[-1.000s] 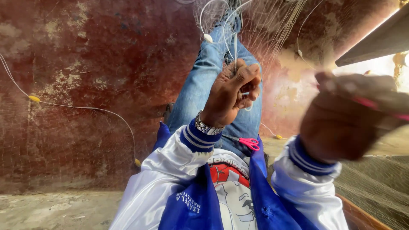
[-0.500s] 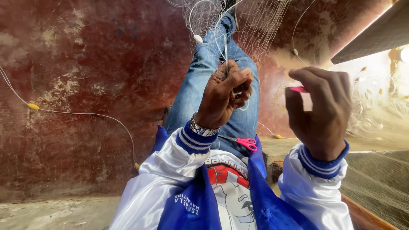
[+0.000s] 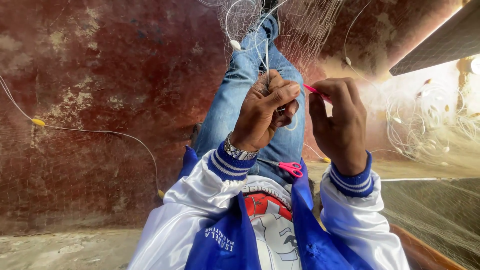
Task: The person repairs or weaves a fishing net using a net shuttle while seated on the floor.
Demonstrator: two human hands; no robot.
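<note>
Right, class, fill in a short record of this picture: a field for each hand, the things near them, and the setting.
Left hand: pinches a bunch of fine net mesh over the raised knee
Right hand: holds a thin pink tool, tip beside the left hand
Lap: pink-handled scissors lying on the jeans
Wrist: metal watch on the left
Setting: worn red wall, net strung with small floats

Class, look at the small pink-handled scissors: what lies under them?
The scissors rest on the person's blue-jeaned lap, just below the left hand. Their blade tips hide behind the left sleeve cuff.
</note>
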